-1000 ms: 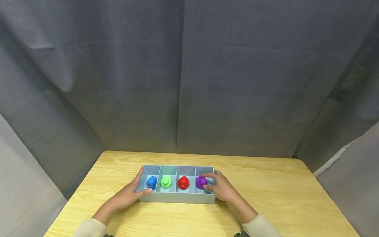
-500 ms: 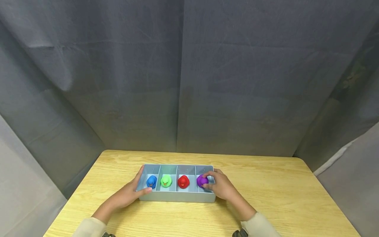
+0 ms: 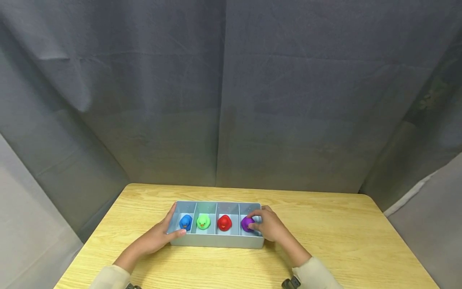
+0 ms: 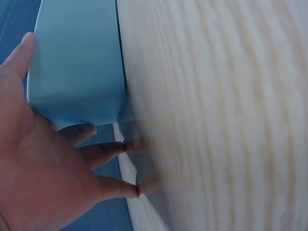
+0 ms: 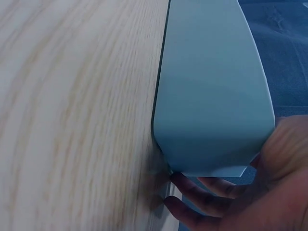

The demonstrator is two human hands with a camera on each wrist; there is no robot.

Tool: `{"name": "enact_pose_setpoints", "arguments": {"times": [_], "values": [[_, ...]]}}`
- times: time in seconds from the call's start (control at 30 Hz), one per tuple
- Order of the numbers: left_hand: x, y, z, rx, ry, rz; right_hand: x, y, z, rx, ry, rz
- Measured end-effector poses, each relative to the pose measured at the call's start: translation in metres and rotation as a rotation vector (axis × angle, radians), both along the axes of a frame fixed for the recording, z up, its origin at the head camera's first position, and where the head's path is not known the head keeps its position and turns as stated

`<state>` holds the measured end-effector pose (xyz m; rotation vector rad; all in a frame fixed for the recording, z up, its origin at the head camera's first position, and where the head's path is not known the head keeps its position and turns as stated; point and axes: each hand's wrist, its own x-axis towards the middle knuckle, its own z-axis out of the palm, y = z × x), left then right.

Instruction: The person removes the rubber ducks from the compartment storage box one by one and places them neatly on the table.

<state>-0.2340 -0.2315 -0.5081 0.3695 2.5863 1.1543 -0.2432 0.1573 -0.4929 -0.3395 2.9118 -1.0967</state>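
Observation:
A pale blue-grey box [image 3: 216,241] split into compartments stands on the wooden table. From left to right, its compartments hold a blue rubber duck [image 3: 185,222], a green rubber duck [image 3: 203,221], a red rubber duck [image 3: 224,223] and a purple rubber duck [image 3: 247,224]. My left hand [image 3: 155,239] rests at the box's left end, thumb along the front rim and other fingers spread by the end wall. Reaching over the right end, my right hand [image 3: 268,226] pinches the purple duck between thumb and index finger. Its other fingers stay outside the box, low by the end wall.
The light wooden table [image 3: 325,233] spreads out to both sides of the box. Behind it hangs a grey curtain [image 3: 288,120], with pale panels at the left and right sides.
My right thumb and index finger have closed further round the purple duck, which has turned and shifted slightly right in its compartment. The left hand and the other ducks have kept their places.

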Motion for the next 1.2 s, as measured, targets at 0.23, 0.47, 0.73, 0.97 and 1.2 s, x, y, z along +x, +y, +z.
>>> {"name": "enact_pose_setpoints", "arguments": {"times": [0.23, 0.47, 0.73, 0.97, 1.2], "values": [[0.001, 0.0, -0.002, 0.011, -0.006, -0.007, 0.003, 0.001, -0.003, -0.018, -0.004, 0.001], [0.002, 0.002, 0.0, 0.014, -0.012, -0.001, 0.005, 0.003, -0.005, -0.029, 0.011, 0.006], [0.001, 0.003, 0.0, 0.006, 0.009, -0.003, 0.004, 0.005, 0.001, -0.031, 0.003, 0.031], [0.003, 0.001, 0.0, -0.01, 0.011, 0.004, 0.002, 0.006, 0.005, -0.082, 0.009, 0.088], [0.002, 0.001, 0.002, -0.012, 0.007, 0.007, 0.003, 0.009, 0.009, -0.083, 0.007, 0.075]]}}
